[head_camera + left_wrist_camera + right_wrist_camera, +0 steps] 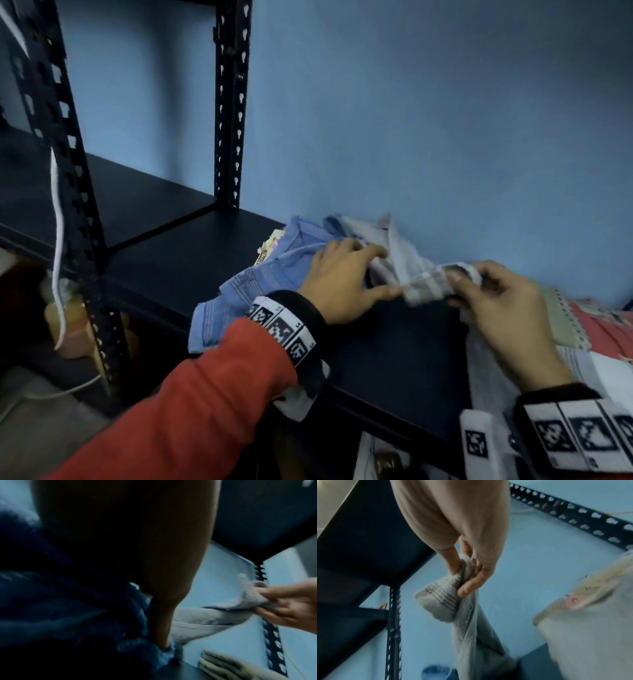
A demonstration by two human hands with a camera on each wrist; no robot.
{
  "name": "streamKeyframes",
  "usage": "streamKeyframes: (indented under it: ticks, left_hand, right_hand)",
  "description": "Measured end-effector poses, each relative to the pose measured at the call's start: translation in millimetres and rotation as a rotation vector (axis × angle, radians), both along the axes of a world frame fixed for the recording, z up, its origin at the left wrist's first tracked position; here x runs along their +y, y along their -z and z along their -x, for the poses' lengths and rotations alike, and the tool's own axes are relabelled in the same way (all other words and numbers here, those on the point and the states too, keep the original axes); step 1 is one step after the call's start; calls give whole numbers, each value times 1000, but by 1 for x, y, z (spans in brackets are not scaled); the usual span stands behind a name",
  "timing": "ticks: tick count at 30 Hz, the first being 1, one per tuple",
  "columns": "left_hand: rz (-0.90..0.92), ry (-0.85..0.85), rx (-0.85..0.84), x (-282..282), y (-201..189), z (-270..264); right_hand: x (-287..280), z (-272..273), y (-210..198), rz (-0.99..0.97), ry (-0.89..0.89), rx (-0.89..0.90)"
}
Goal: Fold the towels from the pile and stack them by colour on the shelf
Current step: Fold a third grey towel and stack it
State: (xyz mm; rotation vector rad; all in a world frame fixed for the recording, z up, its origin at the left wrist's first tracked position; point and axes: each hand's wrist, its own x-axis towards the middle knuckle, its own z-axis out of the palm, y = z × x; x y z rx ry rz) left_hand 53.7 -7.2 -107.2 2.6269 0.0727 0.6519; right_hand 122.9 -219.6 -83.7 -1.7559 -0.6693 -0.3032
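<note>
A blue striped towel (246,284) lies crumpled on the dark shelf board (394,342), against the blue wall. My left hand (342,277) rests flat on it, fingers spread, index fingertip touching a grey-white towel (404,260). My right hand (496,301) pinches the striped end of that grey towel just above the board. In the right wrist view its fingers (471,563) curl round the bunched striped hem (440,599), and the cloth trails down toward the blue towel (435,672). In the left wrist view the grey towel (205,618) stretches from my left hand (163,615) to the right hand (291,605).
Perforated black uprights (229,102) (68,171) frame the shelf at the left, and a white cord (58,240) hangs down the front one. A pile of pale, beige and pink towels (582,329) lies at the right. A printed card (270,246) pokes out behind the blue towel.
</note>
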Motion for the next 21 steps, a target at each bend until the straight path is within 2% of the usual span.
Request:
streamKeyframes:
  ticks: [2,4,7,10,12,13,15,17,18,19,21]
  left_hand:
    - [-166,-120,271,22,8,1]
    - [-200,-131,484,43,10,1]
    - [-177,-162,504,76,8,-1]
    - [-182,-251,501,92,6,1]
    - [-200,-276,422,86,1,5]
    - [-166,-224,326,73,-5,8]
    - [38,24,137,32,-21,16]
    - [317,302,113,-18,-39,25]
    - [333,382,96,-36,-43,27]
    - [237,398,41,-49,-47,28]
    - [65,337,-108,-57,-53,28]
  right_hand:
    - [-13,-10,-11,-106,48,19]
    - [-27,-10,-23,-152,35,34]
    - [-46,-1,-32,-62,-22,40]
    - [-55,9,-27,114,-77,43]
    - [-53,16,-21,189,-113,46]
    - [-51,19,-18,208,-120,45]
    - [-43,27,-14,217,-135,47]
    - [-34,35,-14,188,-136,39]
    - [-30,39,-14,156,-129,27]
    - [-27,42,-15,117,-122,3]
    - [-25,46,-17,56,-90,-77]
